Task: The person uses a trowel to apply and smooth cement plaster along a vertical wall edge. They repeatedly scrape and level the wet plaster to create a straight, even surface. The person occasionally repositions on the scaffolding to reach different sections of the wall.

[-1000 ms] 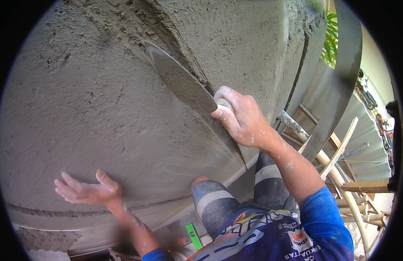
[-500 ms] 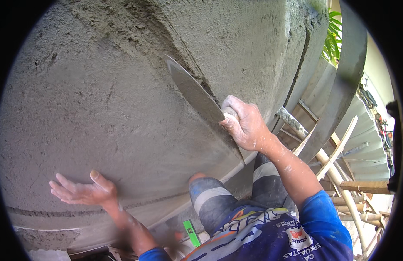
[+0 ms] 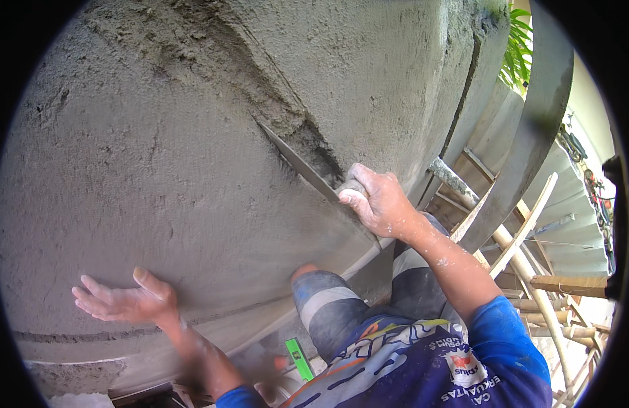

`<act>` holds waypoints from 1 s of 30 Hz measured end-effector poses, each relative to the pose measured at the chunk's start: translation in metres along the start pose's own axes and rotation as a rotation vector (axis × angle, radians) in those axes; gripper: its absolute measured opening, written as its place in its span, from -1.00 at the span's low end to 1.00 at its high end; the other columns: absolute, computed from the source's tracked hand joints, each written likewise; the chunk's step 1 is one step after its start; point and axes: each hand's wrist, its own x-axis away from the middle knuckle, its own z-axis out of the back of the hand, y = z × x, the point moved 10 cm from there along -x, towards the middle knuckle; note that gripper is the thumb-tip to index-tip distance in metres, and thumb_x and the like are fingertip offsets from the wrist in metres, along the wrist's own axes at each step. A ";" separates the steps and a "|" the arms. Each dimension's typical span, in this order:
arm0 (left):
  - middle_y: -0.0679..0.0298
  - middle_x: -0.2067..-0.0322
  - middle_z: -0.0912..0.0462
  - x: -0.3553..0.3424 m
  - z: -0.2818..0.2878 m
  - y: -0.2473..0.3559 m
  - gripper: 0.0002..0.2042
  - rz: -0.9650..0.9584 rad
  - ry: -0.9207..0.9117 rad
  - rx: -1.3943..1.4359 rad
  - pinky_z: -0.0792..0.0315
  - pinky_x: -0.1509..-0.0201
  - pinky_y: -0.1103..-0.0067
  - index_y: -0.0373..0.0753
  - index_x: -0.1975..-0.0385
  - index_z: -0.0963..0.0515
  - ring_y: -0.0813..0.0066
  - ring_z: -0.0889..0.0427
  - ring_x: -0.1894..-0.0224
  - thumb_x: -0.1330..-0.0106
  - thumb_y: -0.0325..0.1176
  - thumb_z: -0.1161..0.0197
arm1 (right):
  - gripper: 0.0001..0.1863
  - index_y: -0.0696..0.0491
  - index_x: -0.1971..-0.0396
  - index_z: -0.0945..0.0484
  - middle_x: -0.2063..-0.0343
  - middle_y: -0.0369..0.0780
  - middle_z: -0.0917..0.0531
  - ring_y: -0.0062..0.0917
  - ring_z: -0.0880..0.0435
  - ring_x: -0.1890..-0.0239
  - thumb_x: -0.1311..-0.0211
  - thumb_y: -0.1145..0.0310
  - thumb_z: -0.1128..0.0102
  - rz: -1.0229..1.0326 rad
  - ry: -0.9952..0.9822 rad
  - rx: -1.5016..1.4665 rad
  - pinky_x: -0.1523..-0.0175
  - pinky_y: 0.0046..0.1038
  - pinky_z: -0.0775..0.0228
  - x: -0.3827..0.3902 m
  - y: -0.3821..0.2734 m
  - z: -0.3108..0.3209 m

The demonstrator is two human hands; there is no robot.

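Note:
My right hand [image 3: 379, 202] is closed round the handle of a trowel [image 3: 297, 162]. Its long pointed blade slants up and left against the grey cement-plastered wall [image 3: 151, 177], seen nearly edge-on beside a rough recessed groove [image 3: 297, 129]. White, dried plaster coats my fingers and spots the forearm. At the lower left my left hand [image 3: 127, 297] holds nothing, fingers stretched out and thumb raised, close to the wall's smoother part. Whether it touches the surface I cannot tell.
Bamboo and wooden scaffold poles [image 3: 532, 265] stand at the right, behind a long grey curved strip [image 3: 532, 129]. Below, near my legs, lies a green spirit level [image 3: 299, 359]. Green leaves [image 3: 516, 54] show at the upper right, and corrugated sheeting [image 3: 576, 228] below them.
The trowel has tilted from showing its blade's face to nearly edge-on, and its tip is lower. My right hand has dropped slightly. My left hand has barely shifted.

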 end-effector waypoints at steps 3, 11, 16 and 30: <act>-0.02 -0.48 -0.02 0.001 -0.003 -0.002 -0.22 0.007 -0.025 -0.044 0.11 -0.52 -0.09 -0.26 -0.47 -0.12 -0.13 0.09 -0.56 -0.46 0.25 0.16 | -0.61 0.12 0.29 -0.50 0.44 0.01 -0.63 0.09 -0.65 0.33 -0.35 0.05 -0.28 0.099 0.017 -0.094 0.26 -0.13 -0.48 -0.005 -0.017 0.011; 0.01 -0.47 -0.07 0.001 -0.002 -0.002 -0.20 0.038 0.009 0.022 0.10 -0.45 -0.22 -0.21 -0.46 -0.18 -0.19 0.06 -0.53 -0.45 0.32 0.14 | -0.61 0.12 0.30 -0.51 0.42 0.00 -0.64 0.07 -0.65 0.31 -0.35 0.03 -0.27 0.069 -0.007 -0.026 0.25 -0.14 -0.47 -0.020 -0.011 0.007; -0.02 -0.49 -0.04 0.000 -0.001 0.000 -0.22 0.002 0.014 0.004 0.13 -0.51 -0.14 -0.26 -0.46 -0.15 -0.12 0.06 -0.55 -0.46 0.26 0.14 | -0.59 0.13 0.28 -0.50 0.41 0.04 -0.64 0.09 -0.64 0.31 -0.35 0.03 -0.27 0.083 0.005 -0.065 0.25 -0.13 -0.47 -0.011 -0.011 0.010; 0.02 -0.48 -0.06 0.002 -0.001 -0.003 -0.22 0.006 0.017 0.005 0.12 -0.47 -0.22 -0.17 -0.47 -0.17 -0.16 0.06 -0.54 -0.45 0.32 0.16 | -0.54 0.10 0.30 -0.50 0.47 -0.04 -0.58 0.00 -0.62 0.38 -0.38 -0.07 -0.19 0.162 0.032 -0.091 0.28 -0.21 -0.45 -0.012 -0.036 0.031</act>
